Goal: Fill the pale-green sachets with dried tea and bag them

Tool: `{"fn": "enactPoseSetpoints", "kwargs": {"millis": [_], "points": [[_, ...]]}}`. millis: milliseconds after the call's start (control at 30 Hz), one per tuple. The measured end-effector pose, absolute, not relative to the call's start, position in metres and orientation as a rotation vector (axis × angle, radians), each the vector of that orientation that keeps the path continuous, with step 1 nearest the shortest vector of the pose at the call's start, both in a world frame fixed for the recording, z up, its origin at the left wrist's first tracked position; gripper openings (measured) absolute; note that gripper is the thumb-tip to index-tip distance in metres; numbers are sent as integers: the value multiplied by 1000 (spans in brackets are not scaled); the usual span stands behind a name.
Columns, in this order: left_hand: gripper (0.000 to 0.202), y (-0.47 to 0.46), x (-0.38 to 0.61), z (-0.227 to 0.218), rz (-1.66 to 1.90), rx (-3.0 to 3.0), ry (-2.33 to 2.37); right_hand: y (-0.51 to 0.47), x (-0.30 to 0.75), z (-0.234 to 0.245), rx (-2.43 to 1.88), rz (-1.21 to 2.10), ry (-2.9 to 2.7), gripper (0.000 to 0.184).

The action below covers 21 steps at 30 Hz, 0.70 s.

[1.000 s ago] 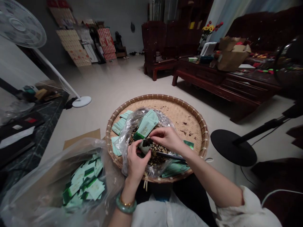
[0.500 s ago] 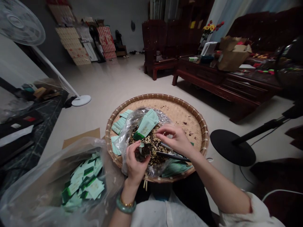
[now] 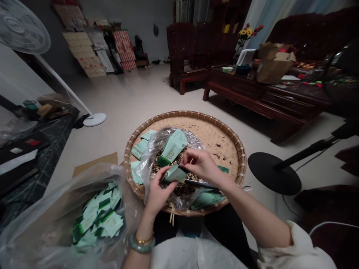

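A small pale-green packet point(image 3: 175, 174) is held by my left hand point(image 3: 159, 191), thumb in front and fingers behind. My right hand point(image 3: 200, 164) is closed in a pinch at the packet's upper edge; what sits between its fingertips is hidden. Beneath both hands is a clear plastic bag point(image 3: 150, 158) of loose, dark and yellowish dried flakes point(image 3: 157, 168). Across the flakes lies a tool with a long black handle point(image 3: 200, 183), its other end out of sight. A fanned stack of green packets point(image 3: 173, 146) rests on top of the flakes.
A round woven bamboo tray point(image 3: 224, 138) bears all this, with more packets at its left point(image 3: 140, 149) and near edge point(image 3: 207, 198). At left stands a big clear bag point(image 3: 42, 224) of green packets point(image 3: 98, 216). Fan bases point(image 3: 95, 119) point(image 3: 275, 173) flank the tray.
My right hand has moved left to the packet's edge. The packet in my left hand has turned: its dark side showed before, its pale-green face shows now.
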<state>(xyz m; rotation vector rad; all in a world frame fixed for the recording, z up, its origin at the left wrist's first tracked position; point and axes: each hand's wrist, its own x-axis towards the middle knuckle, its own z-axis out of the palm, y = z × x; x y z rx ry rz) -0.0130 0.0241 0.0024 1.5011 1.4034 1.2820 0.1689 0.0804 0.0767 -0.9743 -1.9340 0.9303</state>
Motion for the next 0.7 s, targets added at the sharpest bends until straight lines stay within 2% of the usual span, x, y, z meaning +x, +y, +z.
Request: {"fn": "enactPoseSetpoints", "kwargs": {"millis": [100, 200, 267, 400, 700], "points": [[31, 27, -10, 6, 1197, 1287, 1307, 79, 173, 88, -998, 913, -2022, 12], [37, 26, -3, 5, 1218, 1044, 1241, 75, 175, 101, -1083, 807, -2228, 34], [42, 24, 2, 4, 1186, 932, 1190, 72, 175, 107, -1101, 736, -2357, 41], [40, 21, 8, 7, 1152, 905, 1132, 72, 172, 104, -1143, 715, -2512, 31], [31, 22, 10, 16, 1175, 998, 1216, 85, 174, 89, -961, 1311, -2299, 21]]}}
